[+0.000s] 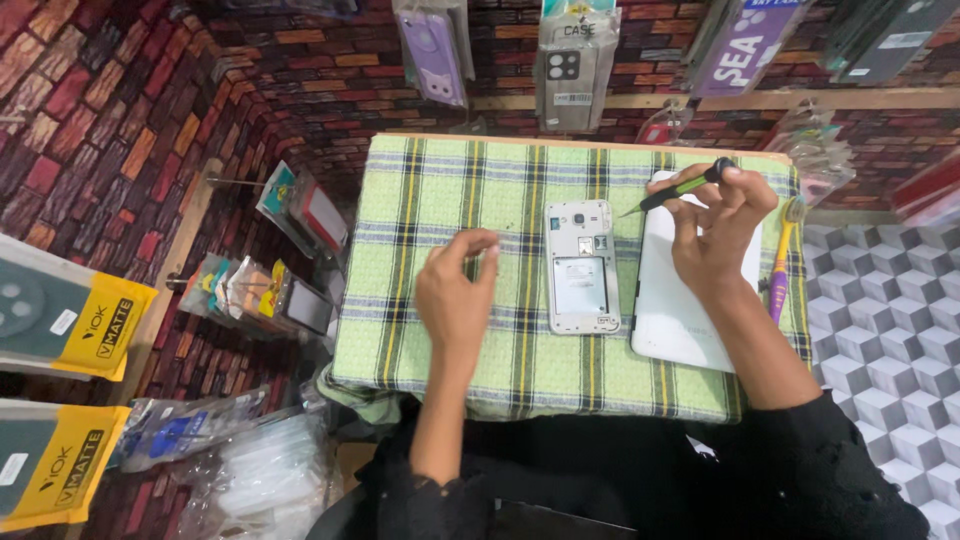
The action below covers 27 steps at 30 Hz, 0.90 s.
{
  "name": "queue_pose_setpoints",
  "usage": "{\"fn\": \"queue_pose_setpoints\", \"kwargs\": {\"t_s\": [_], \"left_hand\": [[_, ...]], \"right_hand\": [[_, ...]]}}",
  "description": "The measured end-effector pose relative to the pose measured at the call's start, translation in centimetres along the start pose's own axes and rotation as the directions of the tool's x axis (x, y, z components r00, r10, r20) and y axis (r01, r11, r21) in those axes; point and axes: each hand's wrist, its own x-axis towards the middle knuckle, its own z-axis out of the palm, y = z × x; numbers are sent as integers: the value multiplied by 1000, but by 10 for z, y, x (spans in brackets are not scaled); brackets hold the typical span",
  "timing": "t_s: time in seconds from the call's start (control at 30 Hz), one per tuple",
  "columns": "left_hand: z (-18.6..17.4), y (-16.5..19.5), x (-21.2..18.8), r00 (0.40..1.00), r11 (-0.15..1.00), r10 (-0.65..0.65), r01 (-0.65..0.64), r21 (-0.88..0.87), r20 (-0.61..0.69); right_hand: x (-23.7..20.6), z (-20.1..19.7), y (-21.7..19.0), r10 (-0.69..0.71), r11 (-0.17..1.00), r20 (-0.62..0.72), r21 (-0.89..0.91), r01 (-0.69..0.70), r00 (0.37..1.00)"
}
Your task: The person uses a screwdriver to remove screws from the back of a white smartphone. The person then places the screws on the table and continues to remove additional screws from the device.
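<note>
A white phone (pixel 580 265) lies face down with its back cover off on a green plaid cloth (pixel 430 190). My right hand (pixel 718 232) holds a thin screwdriver (pixel 676 190) with a black and green handle, tip pointing left toward the phone's top right. My left hand (pixel 457 288) rests on the cloth left of the phone, its fingers pinched together; anything in them is too small to tell. Under my right hand lies a white tablet (pixel 680 320).
A purple and yellow tool (pixel 781 265) lies at the cloth's right edge. Packaged phone cases (pixel 572 62) hang on the brick-pattern wall behind. More packets (pixel 262 290) hang at the left, and boxes (pixel 70 315) stack at far left.
</note>
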Motion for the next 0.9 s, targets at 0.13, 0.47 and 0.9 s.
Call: {"fn": "queue_pose_setpoints", "kwargs": {"t_s": [0.13,0.47,0.9], "left_hand": [[-34,3,8,982,995,-73,60,74,176],[-34,13,46,964,997,-27,6,82,264],[3,-39,99,958,976,65,-3,-217,278]], "right_hand": [[-2,1,-2,32,999,-25,-37,-33,999],[-1,4,0,-4,1000,-46,-24,3,999],[3,2,-9,-48,998,-42,37,49,998]]}}
